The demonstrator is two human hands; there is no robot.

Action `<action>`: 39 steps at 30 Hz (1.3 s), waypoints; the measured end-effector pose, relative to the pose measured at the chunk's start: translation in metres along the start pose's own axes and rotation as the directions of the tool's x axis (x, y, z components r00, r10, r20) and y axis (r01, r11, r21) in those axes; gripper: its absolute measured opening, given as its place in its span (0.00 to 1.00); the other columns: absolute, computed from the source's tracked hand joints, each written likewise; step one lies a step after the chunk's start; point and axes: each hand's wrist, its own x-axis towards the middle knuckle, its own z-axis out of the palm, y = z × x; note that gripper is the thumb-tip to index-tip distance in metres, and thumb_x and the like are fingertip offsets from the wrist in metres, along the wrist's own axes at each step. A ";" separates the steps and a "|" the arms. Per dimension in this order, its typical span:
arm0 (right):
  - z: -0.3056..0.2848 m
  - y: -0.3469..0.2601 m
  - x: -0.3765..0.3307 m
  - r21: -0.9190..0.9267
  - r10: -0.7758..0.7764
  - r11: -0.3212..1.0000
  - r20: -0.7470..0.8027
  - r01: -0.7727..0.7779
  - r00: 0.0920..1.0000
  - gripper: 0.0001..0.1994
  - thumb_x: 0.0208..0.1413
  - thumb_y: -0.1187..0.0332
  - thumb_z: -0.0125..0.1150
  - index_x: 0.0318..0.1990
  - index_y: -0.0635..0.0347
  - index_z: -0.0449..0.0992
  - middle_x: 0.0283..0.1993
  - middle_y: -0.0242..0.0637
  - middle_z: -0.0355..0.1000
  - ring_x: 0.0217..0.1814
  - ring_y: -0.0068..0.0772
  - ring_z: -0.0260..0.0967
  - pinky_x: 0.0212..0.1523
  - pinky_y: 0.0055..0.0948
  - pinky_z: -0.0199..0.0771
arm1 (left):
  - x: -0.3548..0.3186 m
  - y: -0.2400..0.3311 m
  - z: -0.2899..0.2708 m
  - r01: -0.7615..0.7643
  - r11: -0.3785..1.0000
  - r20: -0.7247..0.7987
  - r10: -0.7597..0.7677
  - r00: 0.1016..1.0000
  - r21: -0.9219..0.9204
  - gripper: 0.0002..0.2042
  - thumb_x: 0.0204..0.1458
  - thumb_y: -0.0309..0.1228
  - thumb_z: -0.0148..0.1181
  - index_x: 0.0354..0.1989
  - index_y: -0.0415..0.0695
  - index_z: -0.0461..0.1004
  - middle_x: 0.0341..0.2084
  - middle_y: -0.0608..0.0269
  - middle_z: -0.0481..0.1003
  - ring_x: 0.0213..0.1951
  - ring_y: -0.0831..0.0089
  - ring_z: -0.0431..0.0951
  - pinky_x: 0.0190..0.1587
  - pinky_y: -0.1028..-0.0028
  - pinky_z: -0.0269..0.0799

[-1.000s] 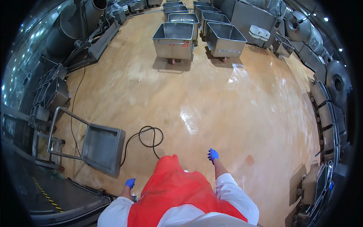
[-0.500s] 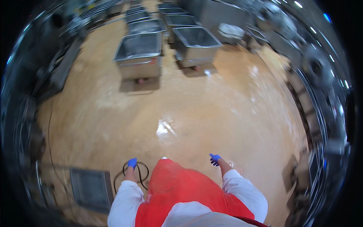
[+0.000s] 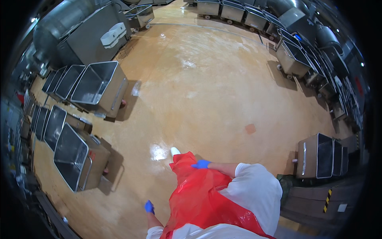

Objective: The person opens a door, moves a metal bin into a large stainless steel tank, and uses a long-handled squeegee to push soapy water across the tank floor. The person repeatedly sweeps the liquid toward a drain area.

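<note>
I wear a red plastic apron [image 3: 199, 195] over white sleeves, and blue gloves on both hands. My left hand [image 3: 149, 207] hangs at my side low in the picture, holding nothing. Resting against the front of the apron, my right hand [image 3: 201, 164] also holds nothing. The toe of a white boot [image 3: 175, 151] shows ahead of the apron on the glossy tan floor. Whether the fingers are spread or curled is too small to make out.
Steel wheeled bins stand to my left [image 3: 97, 89] and lower left [image 3: 77, 161]. More steel bins line the far wall [image 3: 238, 10] and the right side [image 3: 292, 59]. A steel bin [image 3: 318, 155] stands close on my right, beside a dark step with a yellow-black marker [image 3: 327, 200].
The view has swung round to the right; the bins that stood ahead are now at my left. The grey cart and coiled black hose have left the picture. My left hand has dropped lower.
</note>
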 end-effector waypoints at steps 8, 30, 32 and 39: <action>-0.189 -0.214 0.189 -0.219 -0.086 0.972 0.014 0.087 0.996 0.44 0.58 0.28 0.32 0.49 0.63 0.79 0.55 0.53 0.74 0.59 0.56 0.70 0.61 0.48 0.66 | 0.028 0.145 -0.030 0.331 0.933 0.040 -0.340 0.940 0.141 0.16 0.61 0.47 0.49 0.46 0.49 0.70 0.38 0.61 0.71 0.37 0.66 0.71 0.36 0.64 0.67; -0.122 -0.611 0.503 -0.189 -0.108 0.965 0.346 0.182 0.932 0.31 0.61 0.38 0.49 0.44 0.63 0.77 0.36 0.41 0.76 0.30 0.30 0.73 0.30 0.31 0.75 | 0.335 0.172 -0.207 -0.032 0.985 -0.388 -0.037 0.921 -0.171 0.16 0.60 0.48 0.50 0.33 0.50 0.75 0.26 0.68 0.74 0.27 0.76 0.71 0.28 0.71 0.66; -0.100 -0.628 0.536 -0.306 -0.152 0.914 0.352 0.267 0.924 0.29 0.60 0.40 0.50 0.42 0.62 0.78 0.36 0.43 0.78 0.35 0.37 0.77 0.36 0.37 0.77 | 0.315 0.196 -0.192 0.003 0.897 -0.388 -0.195 0.901 -0.443 0.17 0.60 0.49 0.50 0.40 0.48 0.76 0.33 0.66 0.77 0.33 0.75 0.74 0.35 0.70 0.69; 0.074 -0.816 0.611 -0.531 -0.687 0.085 0.582 0.843 0.435 0.28 0.56 0.40 0.57 0.47 0.58 0.78 0.49 0.48 0.77 0.52 0.54 0.73 0.52 0.45 0.73 | 0.159 0.149 -0.036 0.013 0.435 -0.325 -0.691 0.646 -0.900 0.20 0.60 0.46 0.52 0.49 0.43 0.77 0.39 0.60 0.79 0.40 0.69 0.77 0.43 0.67 0.72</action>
